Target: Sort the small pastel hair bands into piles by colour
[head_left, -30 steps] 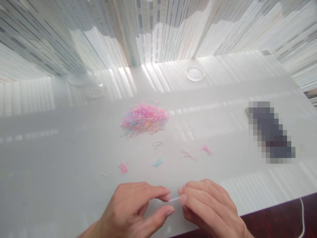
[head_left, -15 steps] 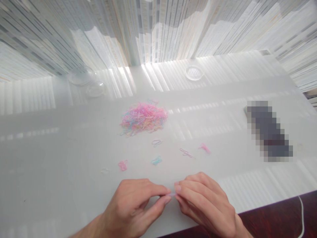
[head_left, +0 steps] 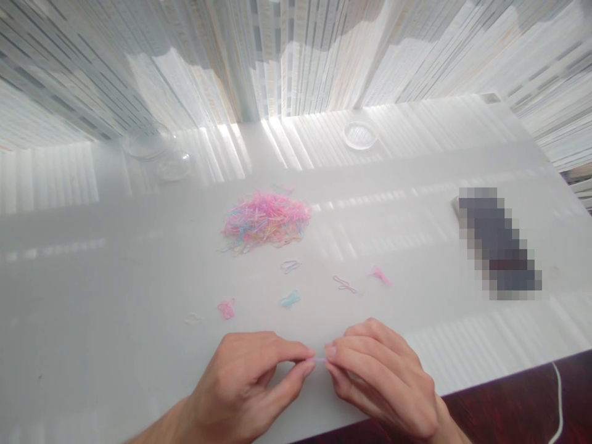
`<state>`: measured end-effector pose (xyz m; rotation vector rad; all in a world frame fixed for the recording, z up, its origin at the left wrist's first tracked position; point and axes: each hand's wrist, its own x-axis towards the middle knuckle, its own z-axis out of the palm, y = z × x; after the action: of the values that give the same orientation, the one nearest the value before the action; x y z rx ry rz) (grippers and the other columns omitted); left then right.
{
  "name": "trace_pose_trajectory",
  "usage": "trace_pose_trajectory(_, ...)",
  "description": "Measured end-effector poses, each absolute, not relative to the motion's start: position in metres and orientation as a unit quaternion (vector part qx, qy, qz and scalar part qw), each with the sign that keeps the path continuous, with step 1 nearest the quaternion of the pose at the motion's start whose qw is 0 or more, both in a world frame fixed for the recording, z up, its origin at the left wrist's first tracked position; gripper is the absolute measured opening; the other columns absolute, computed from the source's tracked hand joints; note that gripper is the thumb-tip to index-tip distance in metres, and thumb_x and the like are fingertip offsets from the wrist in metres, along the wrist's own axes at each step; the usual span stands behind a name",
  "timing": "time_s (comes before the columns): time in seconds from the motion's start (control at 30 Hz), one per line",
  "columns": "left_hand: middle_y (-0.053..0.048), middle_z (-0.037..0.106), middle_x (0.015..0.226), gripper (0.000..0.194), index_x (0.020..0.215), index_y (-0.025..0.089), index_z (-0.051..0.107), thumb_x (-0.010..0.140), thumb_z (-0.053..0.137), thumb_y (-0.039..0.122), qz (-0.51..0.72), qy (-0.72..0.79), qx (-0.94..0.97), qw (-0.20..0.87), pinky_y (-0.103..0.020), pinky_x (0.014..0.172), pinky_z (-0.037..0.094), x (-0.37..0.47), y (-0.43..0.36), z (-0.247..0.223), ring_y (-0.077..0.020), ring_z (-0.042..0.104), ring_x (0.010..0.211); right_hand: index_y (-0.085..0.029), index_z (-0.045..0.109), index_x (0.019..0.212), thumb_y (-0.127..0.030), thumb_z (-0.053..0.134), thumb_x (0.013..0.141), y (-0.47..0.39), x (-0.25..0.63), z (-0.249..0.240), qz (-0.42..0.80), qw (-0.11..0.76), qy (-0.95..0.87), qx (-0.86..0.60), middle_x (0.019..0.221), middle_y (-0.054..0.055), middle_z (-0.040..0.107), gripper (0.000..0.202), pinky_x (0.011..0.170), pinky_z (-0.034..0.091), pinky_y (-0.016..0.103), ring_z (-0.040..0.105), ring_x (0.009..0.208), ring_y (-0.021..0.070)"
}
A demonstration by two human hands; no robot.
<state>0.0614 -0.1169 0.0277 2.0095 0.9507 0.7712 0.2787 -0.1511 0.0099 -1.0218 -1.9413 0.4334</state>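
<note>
Near the table's front edge, my left hand (head_left: 259, 379) and my right hand (head_left: 386, 376) pinch the two ends of a thin pale purple band (head_left: 319, 359), which spans the small gap between their fingertips. Beyond them lies a heap of pink, blue and yellow bands (head_left: 266, 219). Small groups of bands rest between heap and hands: a pink one (head_left: 226, 308), a blue one (head_left: 290, 299), a pale purple one (head_left: 345, 284) and a bright pink one (head_left: 381, 275). A pale loop (head_left: 290, 266) sits just below the heap.
A blurred-out dark object (head_left: 499, 240) lies at the right of the white table (head_left: 115, 296). Clear round dishes (head_left: 359, 135) stand along the back, by the striped curtain (head_left: 296, 55). A white cable (head_left: 559, 401) hangs over dark red at the lower right.
The fingertips of my two hands are slightly farther apart, and more of the purple band shows between them. The whole view has shifted slightly.
</note>
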Motion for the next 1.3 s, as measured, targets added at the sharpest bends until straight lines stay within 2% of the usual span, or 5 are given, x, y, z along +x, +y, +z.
trace_pose_trajectory(0.2, 0.007, 0.062, 0.057, 0.008, 0.099, 0.02, 0.072, 0.094, 0.068, 0.016, 0.307, 0.388, 0.789, 0.366, -0.019, 0.044, 0.042, 0.059, -0.118, 0.027, -0.007, 0.049, 0.042, -0.012, 0.067, 0.105, -0.002, 0.07, 0.086, -0.149, 0.281, 0.009, 0.155, 0.442, -0.771, -0.432, 0.079, 0.005, 0.073, 0.022, 0.059, 0.053, 0.031, 0.065, 0.069, 0.0167)
trace_pose_trajectory(0.37, 0.004, 0.07, 0.067, 0.011, 0.101, 0.02, 0.071, 0.093, 0.067, 0.014, 0.305, 0.374, 0.786, 0.387, -0.018, 0.046, 0.045, 0.058, -0.118, 0.025, -0.0074, 0.056, 0.045, -0.018, 0.068, 0.102, 0.001, 0.07, 0.086, -0.141, 0.3, 0.01, 0.032, 0.414, -0.697, -0.585, 0.08, 0.003, 0.072, 0.025, 0.068, 0.054, 0.031, 0.067, 0.074, 0.0174)
trace_pose_trajectory(0.57, 0.004, 0.073, 0.069, 0.009, 0.099, 0.02, 0.069, 0.094, 0.066, 0.013, 0.3, 0.341, 0.796, 0.4, -0.02, 0.049, 0.049, 0.06, -0.12, 0.024, -0.0086, 0.059, 0.045, -0.02, 0.071, 0.098, -0.007, 0.074, 0.087, -0.138, 0.315, 0.005, -0.054, 0.365, -0.627, -0.686, 0.081, 0.003, 0.072, 0.016, 0.069, 0.053, 0.032, 0.063, 0.07, 0.0166)
trace_pose_trajectory(0.93, 0.005, 0.073, 0.07, 0.004, 0.1, 0.021, 0.067, 0.097, 0.066, 0.021, 0.297, 0.339, 0.803, 0.39, -0.022, 0.05, 0.05, 0.058, -0.121, 0.023, -0.0094, 0.062, 0.047, -0.02, 0.072, 0.1, -0.006, 0.074, 0.088, -0.139, 0.313, 0.005, -0.037, 0.378, -0.639, -0.669, 0.08, 0.002, 0.069, 0.019, 0.066, 0.054, 0.03, 0.062, 0.07, 0.0149)
trace_pose_trajectory(1.3, 0.004, 0.072, 0.067, 0.005, 0.099, 0.02, 0.068, 0.095, 0.067, 0.019, 0.282, 0.334, 0.807, 0.396, -0.021, 0.051, 0.05, 0.061, -0.118, 0.025, -0.0095, 0.062, 0.047, -0.019, 0.075, 0.107, -0.006, 0.069, 0.091, -0.135, 0.292, 0.004, 0.067, 0.376, -0.69, -0.615, 0.08, 0.002, 0.063, 0.022, 0.063, 0.057, 0.027, 0.062, 0.069, 0.0129)
